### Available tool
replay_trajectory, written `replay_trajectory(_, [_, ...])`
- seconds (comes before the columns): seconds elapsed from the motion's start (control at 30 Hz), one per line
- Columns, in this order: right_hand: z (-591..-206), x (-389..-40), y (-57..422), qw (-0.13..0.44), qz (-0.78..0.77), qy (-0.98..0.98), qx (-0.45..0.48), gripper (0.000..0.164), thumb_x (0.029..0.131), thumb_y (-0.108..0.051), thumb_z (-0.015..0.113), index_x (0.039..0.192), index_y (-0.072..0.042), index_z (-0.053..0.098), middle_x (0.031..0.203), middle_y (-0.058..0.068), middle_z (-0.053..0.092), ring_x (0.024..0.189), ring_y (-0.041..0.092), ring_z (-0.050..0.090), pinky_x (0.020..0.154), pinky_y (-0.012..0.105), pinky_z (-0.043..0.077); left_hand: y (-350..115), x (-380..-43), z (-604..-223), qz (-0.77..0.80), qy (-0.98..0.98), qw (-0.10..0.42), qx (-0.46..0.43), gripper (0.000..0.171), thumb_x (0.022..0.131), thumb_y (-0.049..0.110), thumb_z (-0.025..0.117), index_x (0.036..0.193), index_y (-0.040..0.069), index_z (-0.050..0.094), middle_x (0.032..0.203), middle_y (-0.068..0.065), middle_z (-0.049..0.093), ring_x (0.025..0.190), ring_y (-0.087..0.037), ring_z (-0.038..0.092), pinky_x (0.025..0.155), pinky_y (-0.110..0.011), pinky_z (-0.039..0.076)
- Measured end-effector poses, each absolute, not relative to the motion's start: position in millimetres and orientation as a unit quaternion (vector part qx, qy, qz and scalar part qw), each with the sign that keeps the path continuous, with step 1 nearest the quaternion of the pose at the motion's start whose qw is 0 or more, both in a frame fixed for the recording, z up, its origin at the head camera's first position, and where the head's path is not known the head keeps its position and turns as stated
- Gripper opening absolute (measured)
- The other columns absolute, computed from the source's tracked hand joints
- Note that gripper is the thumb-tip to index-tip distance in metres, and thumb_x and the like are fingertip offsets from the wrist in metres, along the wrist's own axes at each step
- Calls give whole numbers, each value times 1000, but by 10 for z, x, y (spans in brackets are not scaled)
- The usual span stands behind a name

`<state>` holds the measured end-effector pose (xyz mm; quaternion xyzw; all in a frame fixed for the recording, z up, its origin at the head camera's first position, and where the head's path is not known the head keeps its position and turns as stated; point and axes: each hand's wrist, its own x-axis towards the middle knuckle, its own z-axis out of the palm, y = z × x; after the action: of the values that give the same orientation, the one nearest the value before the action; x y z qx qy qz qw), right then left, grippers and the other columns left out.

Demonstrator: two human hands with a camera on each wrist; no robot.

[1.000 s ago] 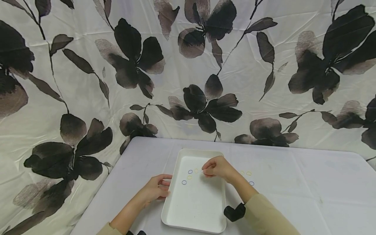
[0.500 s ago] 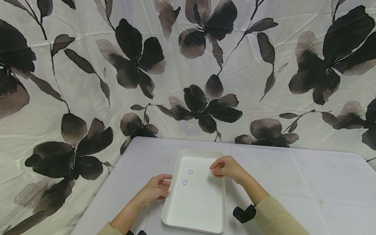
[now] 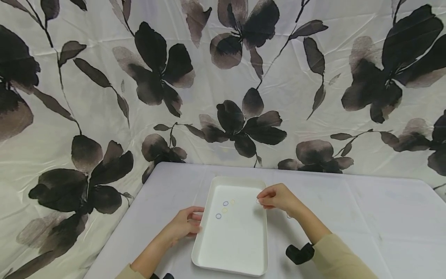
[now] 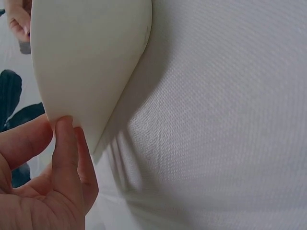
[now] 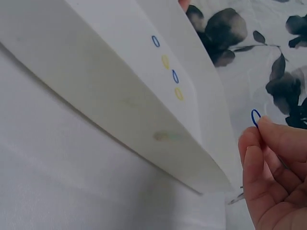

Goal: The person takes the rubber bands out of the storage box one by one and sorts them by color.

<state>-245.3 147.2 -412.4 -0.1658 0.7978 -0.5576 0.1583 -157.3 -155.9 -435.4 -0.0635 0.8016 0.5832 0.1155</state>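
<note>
My right hand (image 3: pixel 278 197) is over the far right rim of a white tray (image 3: pixel 231 248). Its thumb and index finger pinch a thin blue ring (image 5: pixel 255 117), seen clearly in the right wrist view. My left hand (image 3: pixel 186 224) holds the tray's left rim; in the left wrist view its thumb and fingers (image 4: pixel 65 153) grip the edge. Inside the tray, toward the far left, lie two blue rings, the nearer one (image 3: pixel 218 216) and the farther one (image 3: pixel 225 203), and two yellow rings, one (image 3: pixel 224 210) between them and one (image 3: pixel 233 202) beside.
The tray stands on a table with a white cloth (image 3: pixel 348 217). Part of another ring (image 3: pixel 289 216) shows on the cloth beside my right wrist. A floral curtain (image 3: pixel 223 85) hangs behind the table's far edge.
My right hand has moved to the right with the ring, from above the tray's inside to its right rim. Its arm now covers most of the loose rings on the cloth. The left hand stays put.
</note>
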Motion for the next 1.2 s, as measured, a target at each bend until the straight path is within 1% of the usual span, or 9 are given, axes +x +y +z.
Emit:
replay_trajectory(0.2, [-4087, -2447, 1569, 163, -558, 799, -152, 20, 82, -2, 67, 98, 11, 65, 83, 10, 67, 72, 17, 64, 68, 32, 55, -1550, -1570, -4351, 580, 803, 113, -70, 58, 74, -14, 63, 128, -3, 49, 103, -16, 54, 80, -21, 57, 65, -33, 53])
replay_trajectory(0.33, [-4070, -2434, 1632, 163, -554, 803, -149, 21, 83, -2, 66, 99, 11, 65, 83, 10, 67, 71, 17, 64, 69, 34, 55, -1554, -1571, -4357, 578, 805, 111, -74, 59, 73, -14, 63, 128, -3, 48, 102, -16, 55, 79, -20, 57, 64, -34, 54])
replay_trajectory(0.5, [-4064, -2429, 1709, 156, -546, 810, -145, 21, 84, -3, 66, 100, 10, 65, 83, 9, 67, 70, 16, 64, 67, 32, 55, -1565, -1563, -4374, 582, 802, 107, -73, 59, 72, -15, 63, 128, -4, 48, 102, -17, 55, 79, -20, 57, 64, -35, 54])
replay_trajectory(0.77, [-4062, -2431, 1859, 156, -551, 806, -149, 23, 84, -3, 65, 101, 13, 63, 87, 15, 68, 72, 16, 64, 67, 33, 55, -1570, -1573, -4369, 580, 804, 112, -65, 59, 73, -14, 64, 129, -3, 47, 103, -17, 55, 78, -19, 59, 63, -34, 54])
replay_trajectory(0.97, [-4079, -2452, 1956, 157, -553, 805, -145, 24, 85, -3, 64, 102, 14, 62, 88, 15, 68, 72, 15, 64, 67, 32, 55, -1562, -1580, -4376, 575, 809, 99, -74, 59, 73, -15, 64, 128, -3, 49, 102, -17, 55, 78, -20, 58, 63, -35, 54])
replay_trajectory(1.2, [-4121, -2430, 2103, 164, -555, 804, -136, 25, 86, -3, 63, 103, 16, 61, 88, 16, 68, 75, 15, 64, 68, 31, 55, -1559, -1546, -4337, 582, 803, 111, -64, 58, 73, -15, 63, 128, -4, 48, 102, -17, 54, 79, -21, 61, 63, -34, 53])
